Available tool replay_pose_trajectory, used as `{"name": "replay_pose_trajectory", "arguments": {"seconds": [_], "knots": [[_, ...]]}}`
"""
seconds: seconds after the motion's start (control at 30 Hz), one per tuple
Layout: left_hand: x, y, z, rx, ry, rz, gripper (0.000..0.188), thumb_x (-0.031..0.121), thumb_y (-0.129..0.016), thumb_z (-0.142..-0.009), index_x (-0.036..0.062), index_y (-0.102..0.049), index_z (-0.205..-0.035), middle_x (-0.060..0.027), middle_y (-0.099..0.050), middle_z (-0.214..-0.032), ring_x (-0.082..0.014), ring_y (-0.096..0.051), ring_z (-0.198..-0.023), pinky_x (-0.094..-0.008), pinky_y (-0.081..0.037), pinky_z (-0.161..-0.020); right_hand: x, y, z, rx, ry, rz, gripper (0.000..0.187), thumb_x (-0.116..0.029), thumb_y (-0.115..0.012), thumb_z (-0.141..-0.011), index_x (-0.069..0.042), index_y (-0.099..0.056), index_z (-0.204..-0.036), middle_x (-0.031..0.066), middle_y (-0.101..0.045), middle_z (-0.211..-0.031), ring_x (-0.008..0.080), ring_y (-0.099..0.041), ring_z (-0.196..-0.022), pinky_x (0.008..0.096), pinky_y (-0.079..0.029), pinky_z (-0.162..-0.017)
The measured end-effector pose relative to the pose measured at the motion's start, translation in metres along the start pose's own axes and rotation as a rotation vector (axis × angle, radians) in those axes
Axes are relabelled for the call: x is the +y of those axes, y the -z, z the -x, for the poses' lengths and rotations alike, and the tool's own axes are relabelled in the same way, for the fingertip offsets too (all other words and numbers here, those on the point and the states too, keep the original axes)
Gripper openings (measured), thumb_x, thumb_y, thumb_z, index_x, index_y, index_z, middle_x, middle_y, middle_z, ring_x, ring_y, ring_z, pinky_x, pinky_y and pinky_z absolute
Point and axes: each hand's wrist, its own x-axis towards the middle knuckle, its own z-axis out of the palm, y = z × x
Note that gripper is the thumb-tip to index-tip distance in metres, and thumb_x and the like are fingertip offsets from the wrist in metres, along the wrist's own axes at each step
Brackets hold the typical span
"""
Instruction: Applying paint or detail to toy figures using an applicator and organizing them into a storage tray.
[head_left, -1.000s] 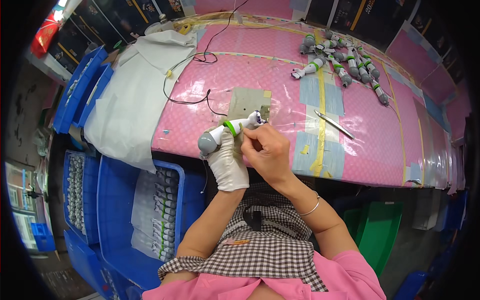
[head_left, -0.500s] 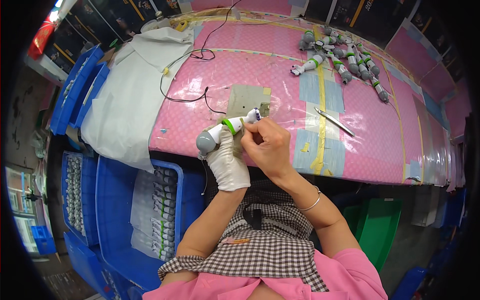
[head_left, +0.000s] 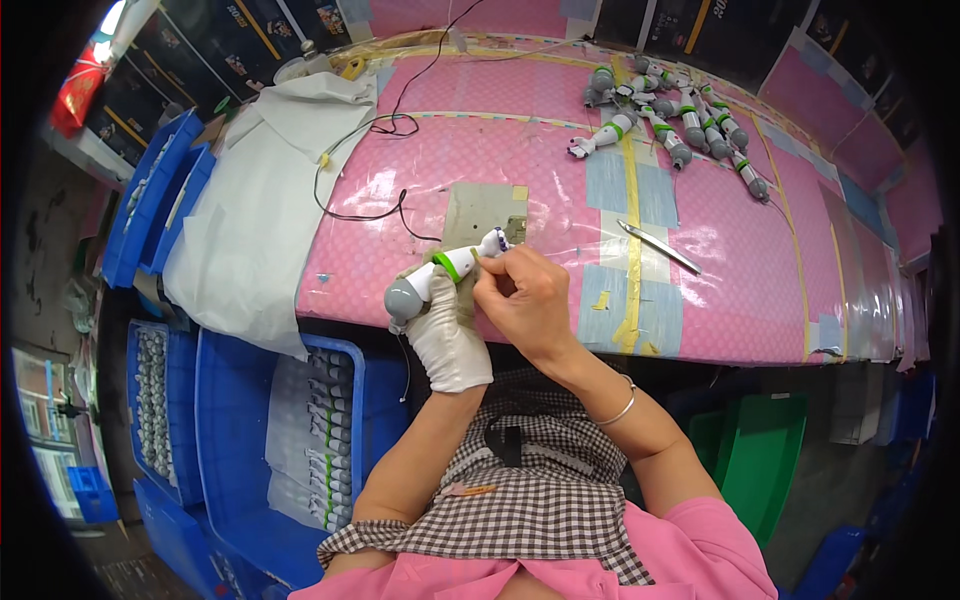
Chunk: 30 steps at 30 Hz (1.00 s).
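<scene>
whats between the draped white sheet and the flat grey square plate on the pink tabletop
A thin, loosely curved black cable, lying on the glossy pink tabletop; the head view shows it.

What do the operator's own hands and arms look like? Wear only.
Left hand: white glove, greyer toward the fingers. Right hand: bare, no glove, with a thin silver bangle further up the arm. Right sleeve: plain pink, short.

Pink fabric top, black-and-white checked cloth apron, white fabric glove on left hand, thin silver bangle on right wrist.
</scene>
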Motion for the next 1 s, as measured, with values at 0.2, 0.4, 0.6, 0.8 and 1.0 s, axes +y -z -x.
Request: {"name": "replay_pose_trajectory", "arguments": {"seconds": [0.2,0.4,0.6,0.8,1.0], "knots": [[-0.002,0.004,-0.003,-0.041,-0.008,0.012,0.026,0.009,-0.062,-0.086,0.0024,-0.047,-0.105,-0.0064,-0.055,-0.102,-0.0184,-0.058,-0.09,-0.0322,-0.052,-0.084,0.002,0.0,0.0,-0.01,-0.008,-0.018,0.006,0.001,-0.066,-0.069,0.003,-0.061,-0.072,0.0098,-0.056,-0.061,0.0171,-0.055,-0.05,0.0281,-0.041,-0.045],[0.004,-0.001,0.001,-0.058,-0.016,0.012,0.027,0.011,-0.063,-0.085,0.0029,-0.048,-0.106,-0.0069,-0.054,-0.103,-0.0199,-0.058,-0.093,-0.0343,-0.052,-0.085,-0.001,0.015,0.001,-0.051,-0.029,-0.069,0.005,0.0,-0.066,-0.071,0.002,-0.063,-0.073,0.0065,-0.058,-0.061,0.0104,-0.054,-0.051,0.0249,-0.041,-0.045],[0.057,-0.009,-0.017,-0.346,-0.036,-0.075,0.052,0.02,-0.066,-0.083,0.0044,-0.039,-0.125,-0.0065,-0.054,-0.106,-0.0221,-0.055,-0.101,-0.0412,-0.048,-0.09,0.05,0.065,-0.032,0.044,-0.138,0.359,0.005,-0.008,-0.064,-0.077,-0.003,-0.066,-0.077,0.0077,-0.062,-0.07,0.0172,-0.059,-0.06,0.029,-0.046,-0.056],[0.078,-0.015,-0.046,-0.518,0.66,0.373,0.056,0.047,-0.038,-0.093,0.0097,-0.036,-0.135,-0.0119,-0.05,-0.129,-0.033,-0.052,-0.112,-0.0559,-0.043,-0.092,0.073,0.07,-0.036,-0.05,0.131,0.655,0.011,-0.018,-0.063,-0.081,-0.008,-0.069,-0.081,0.0064,-0.061,-0.08,0.0222,-0.057,-0.071,0.0311,-0.043,-0.058],[0.055,-0.014,-0.025,-0.546,0.979,0.506,0.065,0.056,-0.034,-0.09,0.005,-0.041,-0.13,-0.0163,-0.055,-0.119,-0.0351,-0.056,-0.105,-0.0552,-0.05,-0.08,0.032,0.066,-0.047,-0.395,-0.681,-0.352,0.022,-0.018,-0.057,-0.089,-0.001,-0.063,-0.1,0.0085,-0.066,-0.094,0.0121,-0.056,-0.058,0.0256,-0.045,-0.05]]}}
